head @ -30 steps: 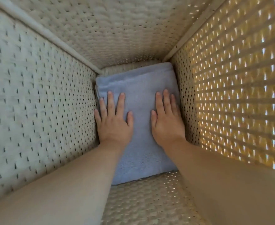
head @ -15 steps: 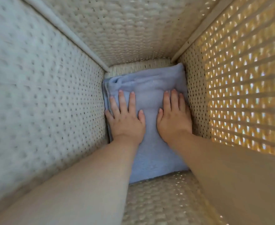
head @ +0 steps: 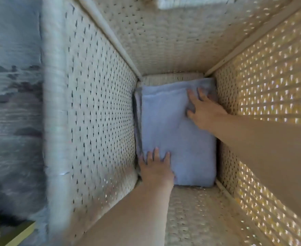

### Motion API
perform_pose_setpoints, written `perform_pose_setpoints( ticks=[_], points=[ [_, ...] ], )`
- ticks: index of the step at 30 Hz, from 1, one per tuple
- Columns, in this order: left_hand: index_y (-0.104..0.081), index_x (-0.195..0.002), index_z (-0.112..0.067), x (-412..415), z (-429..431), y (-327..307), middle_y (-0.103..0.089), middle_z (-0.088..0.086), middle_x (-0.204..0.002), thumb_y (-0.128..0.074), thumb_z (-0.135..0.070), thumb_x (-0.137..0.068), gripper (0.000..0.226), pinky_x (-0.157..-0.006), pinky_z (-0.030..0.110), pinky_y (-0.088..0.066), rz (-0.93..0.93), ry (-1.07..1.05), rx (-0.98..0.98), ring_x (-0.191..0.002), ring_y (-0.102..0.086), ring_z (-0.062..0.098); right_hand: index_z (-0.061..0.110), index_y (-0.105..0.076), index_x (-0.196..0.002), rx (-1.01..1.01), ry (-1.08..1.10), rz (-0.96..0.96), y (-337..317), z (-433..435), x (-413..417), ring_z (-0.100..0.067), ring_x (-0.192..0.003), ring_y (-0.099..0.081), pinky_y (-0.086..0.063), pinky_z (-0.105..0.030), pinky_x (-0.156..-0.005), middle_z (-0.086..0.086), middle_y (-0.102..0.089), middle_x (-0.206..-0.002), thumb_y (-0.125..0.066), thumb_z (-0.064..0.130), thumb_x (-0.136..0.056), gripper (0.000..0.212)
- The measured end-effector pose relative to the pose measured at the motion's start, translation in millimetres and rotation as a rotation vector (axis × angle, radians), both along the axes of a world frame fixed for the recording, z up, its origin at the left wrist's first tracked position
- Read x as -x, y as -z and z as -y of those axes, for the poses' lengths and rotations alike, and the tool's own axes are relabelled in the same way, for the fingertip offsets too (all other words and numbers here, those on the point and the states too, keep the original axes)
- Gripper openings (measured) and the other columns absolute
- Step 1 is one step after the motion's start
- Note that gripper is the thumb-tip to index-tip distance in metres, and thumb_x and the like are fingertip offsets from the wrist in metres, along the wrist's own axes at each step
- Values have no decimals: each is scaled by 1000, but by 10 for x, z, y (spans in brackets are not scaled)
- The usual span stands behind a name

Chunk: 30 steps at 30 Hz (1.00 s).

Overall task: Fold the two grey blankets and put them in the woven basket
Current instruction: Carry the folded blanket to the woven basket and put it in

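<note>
- Head view looks straight down into the woven basket (head: 96,112), and a folded grey blanket (head: 178,135) lies flat on its bottom.
- The left hand (head: 156,167) rests on the blanket's near corner with its fingers straight on the cloth, gripping nothing.
- The right hand (head: 204,108) lies on the far corner with its fingers spread and flat. It pinches nothing that I can see, though its outer fingers blur against the basket wall.
- Between the two hands the cloth lies smooth and fills most of the basket floor.
- Just beyond the right fingertips a second edge steps out from under the top layer. More layers show beside the left fingers, along the wall.
- I cannot tell whether that is the second blanket underneath or only the folds of one.
- Whatever is in the basket is already folded and in place, so this looks to me like the last pressing down.
- If both blankets are under those palms, only lifting the hands out is left. If not, one blanket still has to be folded and brought, and none shows outside.
- Out past the left arm there is a blurred, grey, patterned floor (head: 13,86).
</note>
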<state>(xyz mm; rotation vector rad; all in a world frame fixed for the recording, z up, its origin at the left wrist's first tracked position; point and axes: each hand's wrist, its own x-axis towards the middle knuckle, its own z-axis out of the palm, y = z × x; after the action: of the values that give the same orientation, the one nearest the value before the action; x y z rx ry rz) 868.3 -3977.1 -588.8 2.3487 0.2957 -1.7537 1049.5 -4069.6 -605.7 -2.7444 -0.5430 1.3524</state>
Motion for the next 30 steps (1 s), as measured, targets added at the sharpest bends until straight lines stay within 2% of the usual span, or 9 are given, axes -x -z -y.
perform_pose_setpoints(
  ticks=[4,8,11,13,16,21,24,26,30],
  points=[
    [17,-149,-32,-74,7,326,24,6,-157,-25,-47,-99,67,-113,57,7,-48,39,1,-146,15,30,20,5,-154,41,14,35,309,-178,-87,-33,-147,-2,-15,-44,-119,-14,6,-160,-44,34,-97,76],
    [28,-144,-34,73,-13,172,37,4,-151,-29,-55,-96,77,-113,55,10,-53,41,4,-144,24,28,23,7,-153,24,79,33,94,-135,3,-37,-146,1,-13,-47,-118,-10,14,-160,-40,31,-99,72],
    [14,-150,-31,83,-2,-268,23,3,-158,-43,-38,-95,79,-116,51,-4,-15,-96,11,-146,14,29,19,7,-153,8,56,57,-329,72,294,-39,-146,-9,-20,-46,-117,-10,14,-160,-36,24,-101,68],
    [-16,-150,-23,90,40,-709,-13,10,-159,-43,-27,-94,62,-114,44,-24,80,-230,30,-145,-16,31,17,2,-153,73,34,-2,-737,219,618,-37,-139,-30,-34,-45,-109,-15,-3,-160,-39,22,-99,68],
    [-52,-122,-14,85,32,-1521,-54,12,-130,-44,-19,-91,33,-93,37,-46,121,-320,69,-116,-53,30,15,-15,-150,91,244,-234,-1547,410,1132,-33,-121,-50,-43,-39,-92,-22,-37,-143,-45,17,-94,64],
    [-60,-119,-17,29,-235,-3078,-61,5,-120,-38,-22,-93,35,-87,32,-50,173,-419,51,-98,-61,24,15,-43,-136,8,457,-364,-3170,587,1538,-19,-80,-52,-44,-30,-64,-10,-59,-114,-39,14,-90,46],
    [-66,-82,-9,-173,-500,-4078,-67,12,-95,-42,-17,-91,26,-75,32,-48,312,-453,48,-91,-62,31,13,-62,-105,-103,519,-225,-4246,486,1231,-20,-72,-56,-46,-27,-63,-5,-63,-90,-44,21,-90,24],
    [-52,-64,-11,-344,-730,-4757,-58,14,-74,-43,-16,-92,30,-64,33,-40,501,-561,85,-77,-56,31,15,-65,-95,-238,575,-128,-4950,350,1001,-17,-68,-58,-44,-25,-58,-2,-66,-83,-52,31,-90,22],
    [-64,-84,-13,-351,-1277,-5993,-67,6,-84,-47,-29,-90,25,-77,39,-52,893,-858,54,-83,-62,27,18,-57,-68,-534,649,-47,-6129,-123,739,-11,-54,-49,-34,-26,-51,5,-56,-62,-60,42,-86,30]
  ],
)
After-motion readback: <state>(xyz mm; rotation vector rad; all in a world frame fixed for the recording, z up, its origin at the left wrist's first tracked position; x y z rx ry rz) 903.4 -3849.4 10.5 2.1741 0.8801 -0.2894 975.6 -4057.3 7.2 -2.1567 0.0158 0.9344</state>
